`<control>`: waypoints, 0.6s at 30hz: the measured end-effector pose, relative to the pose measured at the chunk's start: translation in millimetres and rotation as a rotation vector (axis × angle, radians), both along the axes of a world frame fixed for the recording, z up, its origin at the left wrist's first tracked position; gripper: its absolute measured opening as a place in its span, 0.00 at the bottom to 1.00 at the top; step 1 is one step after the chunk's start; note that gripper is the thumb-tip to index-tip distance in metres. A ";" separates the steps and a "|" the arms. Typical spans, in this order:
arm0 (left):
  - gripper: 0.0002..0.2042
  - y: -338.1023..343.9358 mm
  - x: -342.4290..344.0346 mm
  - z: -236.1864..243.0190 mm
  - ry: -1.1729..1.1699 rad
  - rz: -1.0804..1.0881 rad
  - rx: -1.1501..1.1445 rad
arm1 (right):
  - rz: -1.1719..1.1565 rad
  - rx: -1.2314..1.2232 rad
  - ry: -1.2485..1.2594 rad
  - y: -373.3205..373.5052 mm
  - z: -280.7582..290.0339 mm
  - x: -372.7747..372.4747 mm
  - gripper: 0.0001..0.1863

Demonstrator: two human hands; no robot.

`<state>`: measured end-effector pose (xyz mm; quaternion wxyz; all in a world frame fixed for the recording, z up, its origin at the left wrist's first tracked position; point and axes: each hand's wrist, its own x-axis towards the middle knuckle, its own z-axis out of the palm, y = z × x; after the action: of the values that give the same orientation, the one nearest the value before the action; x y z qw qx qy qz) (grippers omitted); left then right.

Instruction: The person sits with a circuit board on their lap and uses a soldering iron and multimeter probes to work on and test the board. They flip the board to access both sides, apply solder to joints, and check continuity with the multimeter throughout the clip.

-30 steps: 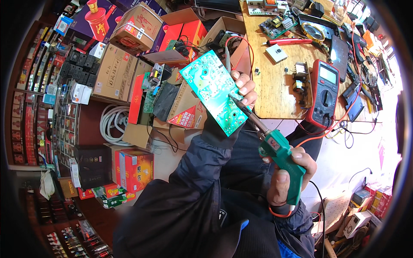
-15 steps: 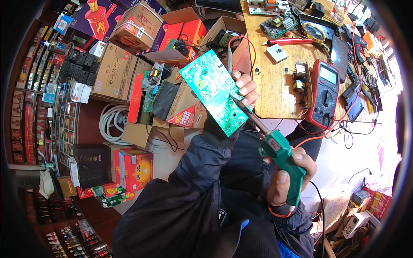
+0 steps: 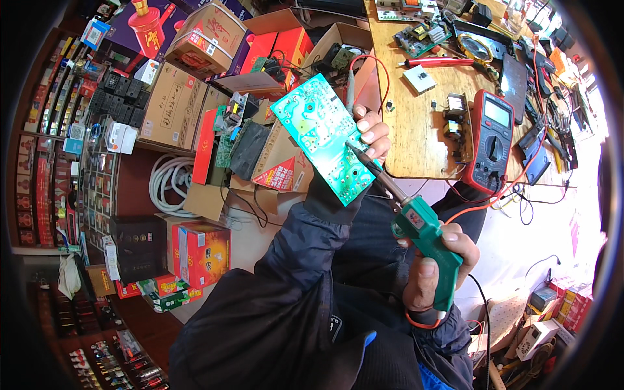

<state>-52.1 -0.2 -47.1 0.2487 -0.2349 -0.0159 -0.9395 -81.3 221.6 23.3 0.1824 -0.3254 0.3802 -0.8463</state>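
My left hand [image 3: 373, 135] is closed on the right edge of a green circuit board [image 3: 318, 130], its fingers curled over that side. The board is held tilted above my lap, solder side facing up, with many solder joints showing. My right hand [image 3: 426, 276] is wrapped round the handle of a green pistol-shaped soldering iron [image 3: 422, 227]. Its dark tip meets the board near the middle of the right edge, close to my left fingers. From here I cannot tell whether the solder under the tip is melted.
A wooden table [image 3: 409, 143] at the upper right carries a red multimeter [image 3: 492, 140], a red pen-like tool [image 3: 439, 62], a white block [image 3: 419, 80] and loose components. Opened cartons [image 3: 281, 153] with circuit boards stand to the left. An orange-red lead [image 3: 481, 211] runs beside the iron.
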 end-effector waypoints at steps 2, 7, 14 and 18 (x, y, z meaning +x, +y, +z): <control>0.16 0.5 0.1 0.3 -0.012 0.014 -0.001 | -0.017 0.012 0.012 0.3 0.2 0.4 0.23; 0.16 2.6 1.1 2.4 -0.035 0.015 -0.002 | -0.004 0.011 0.042 0.6 0.0 -1.9 0.23; 0.16 4.1 -0.6 3.4 -0.049 0.055 -0.020 | -0.005 0.018 0.052 0.7 0.2 -2.2 0.23; 0.16 4.1 0.1 4.2 -0.073 0.062 -0.007 | 0.008 0.013 0.033 0.8 0.7 -1.7 0.23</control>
<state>-52.0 3.9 -42.9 0.2761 -0.2008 -0.0354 -0.9392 -83.0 222.4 24.0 0.1816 -0.3397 0.3875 -0.8375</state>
